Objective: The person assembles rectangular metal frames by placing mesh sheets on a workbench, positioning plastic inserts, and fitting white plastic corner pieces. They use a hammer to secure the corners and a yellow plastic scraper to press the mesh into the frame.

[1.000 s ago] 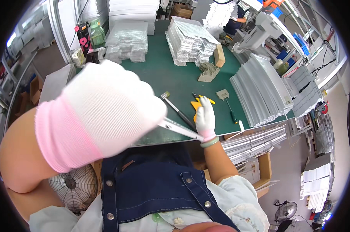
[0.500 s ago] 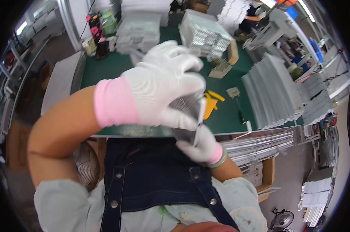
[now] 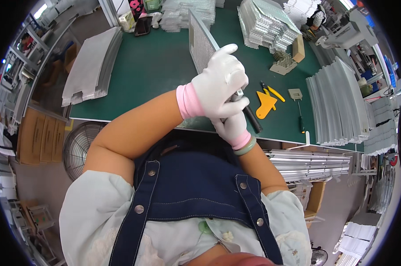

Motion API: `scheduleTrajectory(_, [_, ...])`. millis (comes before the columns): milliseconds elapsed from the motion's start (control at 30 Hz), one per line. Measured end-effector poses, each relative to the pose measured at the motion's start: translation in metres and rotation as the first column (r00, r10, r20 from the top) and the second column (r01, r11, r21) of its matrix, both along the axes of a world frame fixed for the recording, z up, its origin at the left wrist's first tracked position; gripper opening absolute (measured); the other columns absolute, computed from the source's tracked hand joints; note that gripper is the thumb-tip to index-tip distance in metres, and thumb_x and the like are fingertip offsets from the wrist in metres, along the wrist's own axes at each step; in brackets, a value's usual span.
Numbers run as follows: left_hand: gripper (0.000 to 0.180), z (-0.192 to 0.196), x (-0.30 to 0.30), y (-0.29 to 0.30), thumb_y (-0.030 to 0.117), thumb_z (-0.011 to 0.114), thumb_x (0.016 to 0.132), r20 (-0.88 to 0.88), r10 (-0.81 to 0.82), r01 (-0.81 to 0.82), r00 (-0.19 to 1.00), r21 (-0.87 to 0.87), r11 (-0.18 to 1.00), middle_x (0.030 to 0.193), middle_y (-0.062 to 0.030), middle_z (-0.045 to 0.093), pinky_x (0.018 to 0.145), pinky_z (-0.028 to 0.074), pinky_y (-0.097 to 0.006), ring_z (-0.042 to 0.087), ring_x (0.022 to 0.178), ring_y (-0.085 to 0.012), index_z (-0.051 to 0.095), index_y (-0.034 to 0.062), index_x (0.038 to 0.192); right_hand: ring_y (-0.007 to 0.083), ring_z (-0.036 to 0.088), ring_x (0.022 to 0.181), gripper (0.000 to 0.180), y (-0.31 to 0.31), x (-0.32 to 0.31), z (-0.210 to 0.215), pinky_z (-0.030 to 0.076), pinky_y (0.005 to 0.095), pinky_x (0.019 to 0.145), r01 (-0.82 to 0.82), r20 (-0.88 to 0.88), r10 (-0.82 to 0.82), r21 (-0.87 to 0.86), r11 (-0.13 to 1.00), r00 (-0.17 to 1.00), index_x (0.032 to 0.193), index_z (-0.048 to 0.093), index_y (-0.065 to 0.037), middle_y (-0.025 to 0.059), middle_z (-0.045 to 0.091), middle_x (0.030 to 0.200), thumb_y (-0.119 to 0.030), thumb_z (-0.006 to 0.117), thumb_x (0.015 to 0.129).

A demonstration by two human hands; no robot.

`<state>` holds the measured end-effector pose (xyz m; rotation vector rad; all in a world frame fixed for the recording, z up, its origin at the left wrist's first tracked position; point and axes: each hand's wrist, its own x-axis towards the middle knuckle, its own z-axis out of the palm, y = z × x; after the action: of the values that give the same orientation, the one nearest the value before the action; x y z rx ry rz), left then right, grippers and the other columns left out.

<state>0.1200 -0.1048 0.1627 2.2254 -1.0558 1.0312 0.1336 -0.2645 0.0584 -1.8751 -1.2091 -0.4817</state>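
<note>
1. Head view: the thin silvery panel (image 3: 203, 46), tilted on edge left of the orange scraper (image 3: 265, 105), could slip or strike the hammer (image 3: 254, 122) beside that scraper, should the grip loosen.
2. Left hand (image 3: 220, 82), left of the scraper: fingers curled together over the panel's near end.
3. Right hand (image 3: 231, 127), below-left of the scraper: fingers mostly hidden; grip cannot be told.

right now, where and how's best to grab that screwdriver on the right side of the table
Probably pinch the screwdriver by its thick dark handle, coming from above and the near side: it lies flat with that end toward the person, the thin shaft pointing away. The stack of grey panels crowds its right.
</note>
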Motion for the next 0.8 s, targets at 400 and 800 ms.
scheduleTrajectory(400, [0.038, -0.027, -0.018, 0.015, 0.028, 0.077, 0.058, -0.044, 0.109, -0.113, 0.993, -0.081, 0.99, 0.082, -0.0085, 0.052, 0.111, 0.031, -0.062, 0.056, 0.088, -0.0326, 0.052, 0.0093, 0.079, 0.0431, 0.06, 0.109, 0.079, -0.017, 0.027, 0.0, 0.05, 0.0462, 0.092, -0.405, -0.273, 0.359, -0.134, 0.904, 0.892, 0.131, 0.052, -0.001, 0.0215, 0.062, 0.12, -0.052, 0.074, 0.075])
scheduleTrajectory(800, [0.039, -0.022, -0.009, 0.016, 0.033, 0.08, 0.058, -0.042, 0.062, -0.064, 0.997, -0.039, 0.997, 0.077, -0.0081, 0.051, 0.11, 0.032, -0.061, 0.055, 0.079, -0.0301, 0.054, 0.0081, 0.075, 0.0346, 0.065, 0.092, 0.028, -0.029, 0.104, -0.041, 0.052, 0.0443, 0.081, 0.393, -0.038, -0.525, -0.617, 0.681, 0.85, 0.105, 0.063, -0.004, 0.0158, 0.065, 0.097, -0.028, 0.063, 0.092])
